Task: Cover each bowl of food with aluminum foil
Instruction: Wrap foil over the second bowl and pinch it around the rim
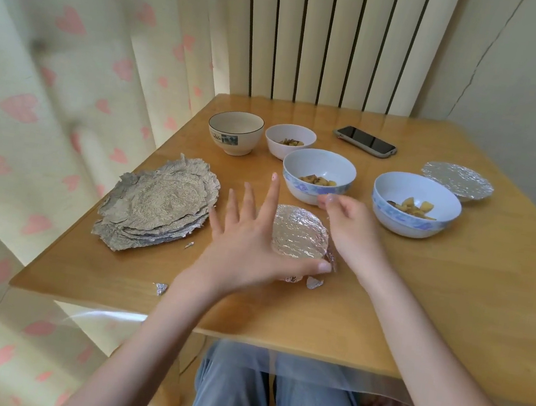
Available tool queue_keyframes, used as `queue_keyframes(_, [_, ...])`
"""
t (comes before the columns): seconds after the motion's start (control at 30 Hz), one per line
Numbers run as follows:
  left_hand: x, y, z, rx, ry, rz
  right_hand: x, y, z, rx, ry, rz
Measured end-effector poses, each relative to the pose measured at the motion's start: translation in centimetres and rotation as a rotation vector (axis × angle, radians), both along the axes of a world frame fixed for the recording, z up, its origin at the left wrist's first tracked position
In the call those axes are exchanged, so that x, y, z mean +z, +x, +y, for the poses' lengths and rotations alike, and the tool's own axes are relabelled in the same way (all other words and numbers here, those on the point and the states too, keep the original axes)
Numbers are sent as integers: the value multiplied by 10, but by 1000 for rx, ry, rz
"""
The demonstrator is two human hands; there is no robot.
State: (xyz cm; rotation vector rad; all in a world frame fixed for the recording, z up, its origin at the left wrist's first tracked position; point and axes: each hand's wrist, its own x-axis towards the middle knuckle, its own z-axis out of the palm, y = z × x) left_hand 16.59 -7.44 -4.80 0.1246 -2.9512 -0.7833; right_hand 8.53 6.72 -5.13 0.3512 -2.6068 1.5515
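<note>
Four open bowls, two foil-covered bowls, one phone

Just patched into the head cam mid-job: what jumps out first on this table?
Both hands work a foil-covered bowl at the near centre: the left hand splayed against its side, the right hand at its far edge. A stack of crinkled foil sheets lies to the left. Behind, uncovered bowls show food, and another foil-covered bowl sits far right.

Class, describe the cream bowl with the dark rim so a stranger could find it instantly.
Start at the wooden table and go to its far left corner, beyond the stack of foil sheets. The cream bowl begins the row of uncovered bowls. Only it has a thin dark rim and a printed picture.
</note>
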Motion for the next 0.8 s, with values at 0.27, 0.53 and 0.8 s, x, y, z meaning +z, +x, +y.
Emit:
queue_keyframes(0.27, [11,-24,-24,-365,-238,-172,-12,23,-18,-80,-110,-61])
queue_keyframes(0.53, [-5,-23,-13,-270,-141,-37,-23,16,-27,-86,-161,-197])
queue_keyframes(0.8, [-5,-13,-1,-118,-99,-37,-22,14,-28,18,-355,-308])
